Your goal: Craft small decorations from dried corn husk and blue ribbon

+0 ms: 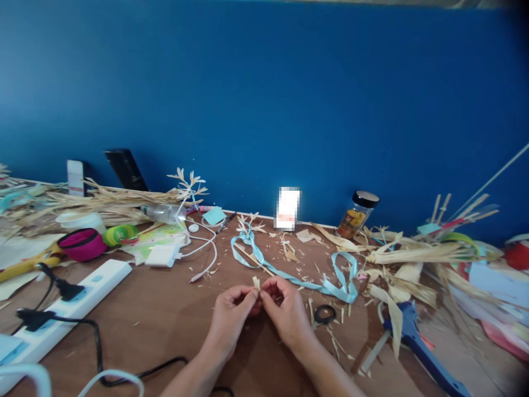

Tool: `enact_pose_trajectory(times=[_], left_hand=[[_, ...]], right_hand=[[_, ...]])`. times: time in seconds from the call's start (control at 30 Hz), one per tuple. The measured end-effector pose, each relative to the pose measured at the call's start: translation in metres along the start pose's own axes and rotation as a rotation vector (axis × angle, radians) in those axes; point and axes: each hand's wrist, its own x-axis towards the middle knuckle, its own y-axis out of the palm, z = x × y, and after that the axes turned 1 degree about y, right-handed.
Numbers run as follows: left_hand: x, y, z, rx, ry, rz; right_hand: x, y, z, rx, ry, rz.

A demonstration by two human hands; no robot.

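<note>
My left hand (235, 309) and my right hand (282, 304) meet fingertip to fingertip over the middle of the table. Between them they pinch a small pale piece of dried husk (257, 283), whose tip sticks up above the fingers; its lower part is hidden. Just beyond the hands lies a thin wooden stick (252, 256) with husk petals (249, 223) at its far end. A light blue ribbon (303, 282) is tied near those petals and trails to the right.
Right of my hands lie a black tape ring (325, 314), a blue glue gun (421, 342) and dried husks (417, 253). A black-lidded jar (359, 215) leans by the wall. At left are a white power strip (97, 281), cables and a white charger (161, 256). Husk scraps litter the table.
</note>
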Motion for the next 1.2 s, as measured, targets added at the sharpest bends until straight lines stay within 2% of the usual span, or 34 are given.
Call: enact_pose_trajectory(times=[0.27, 0.5, 0.7, 1.2], left_hand=[[0.0008, -0.0004, 0.0018, 0.009, 0.0, 0.007], [0.0005, 0.0006, 0.0004, 0.018, 0.003, 0.007], [-0.0003, 0.0, -0.001, 0.01, -0.003, 0.004], [-0.0006, -0.0005, 0.0001, 0.039, 0.016, 0.042]], right_hand=[[-0.0014, 0.0019, 0.0034, -0.031, -0.022, -0.003], [-0.0014, 0.0015, 0.0028, 0.047, 0.024, -0.044], [0.0002, 0.0008, 0.0054, 0.087, 0.026, -0.011], [0.0013, 0.0004, 0.0024, 0.056, 0.03, -0.043]])
